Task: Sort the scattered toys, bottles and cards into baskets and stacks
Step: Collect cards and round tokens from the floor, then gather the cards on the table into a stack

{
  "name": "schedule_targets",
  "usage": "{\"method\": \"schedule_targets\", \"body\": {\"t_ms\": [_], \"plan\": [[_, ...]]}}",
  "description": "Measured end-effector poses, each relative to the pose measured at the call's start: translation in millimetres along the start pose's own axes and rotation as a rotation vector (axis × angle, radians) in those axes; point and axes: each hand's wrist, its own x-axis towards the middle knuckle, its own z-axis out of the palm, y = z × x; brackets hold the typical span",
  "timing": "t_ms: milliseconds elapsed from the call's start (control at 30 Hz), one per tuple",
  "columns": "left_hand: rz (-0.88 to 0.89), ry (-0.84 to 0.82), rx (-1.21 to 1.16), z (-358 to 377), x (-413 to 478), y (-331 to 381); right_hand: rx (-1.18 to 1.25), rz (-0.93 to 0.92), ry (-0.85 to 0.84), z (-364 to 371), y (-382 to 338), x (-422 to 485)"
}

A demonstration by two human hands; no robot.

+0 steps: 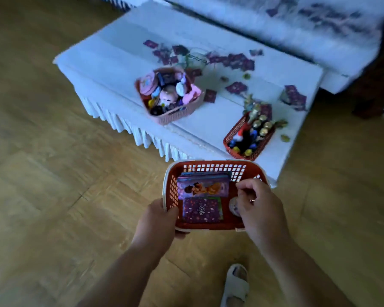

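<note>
In the head view, three baskets show. The pink basket (171, 119) on the white surface (111, 54) is heaped with toys, and the small red basket (231, 140) near its front edge holds upright bottles, so those two sorts look largely done.

The third, the larger red basket (208, 169), is held over the floor just before the surface. The left hand (157, 220) has its fingers clamped on the left rim. The right hand (259, 202) is curled inside at the right, above a small pale round thing (234, 206); whether it grips anything cannot be told.

Two card stacks (203, 185) lie in this basket. Many purple loose cards (236, 87), too blurred to count, are left scattered on the surface, with a few small greenish bits (285, 138).
</note>
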Motion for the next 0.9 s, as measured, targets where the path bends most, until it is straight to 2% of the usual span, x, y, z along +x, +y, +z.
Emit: {"method": "schedule_targets", "body": {"t_ms": [200, 400, 633, 900], "plan": [[0.053, -0.088, 0.035, 66, -24, 94, 0.088, 0.11, 0.086, -107, 15, 25], [0.026, -0.074, 0.005, 158, -23, 158, 0.073, 0.075, 0.103, -205, 51, 80], [0.008, -0.079, -0.013, 237, -4, 212, 0.011, 0.021, 0.071, -272, 86, 147], [0.002, -0.081, -0.041, 326, 79, 294, -0.052, 0.021, 0.065, -340, 115, 276]]}}
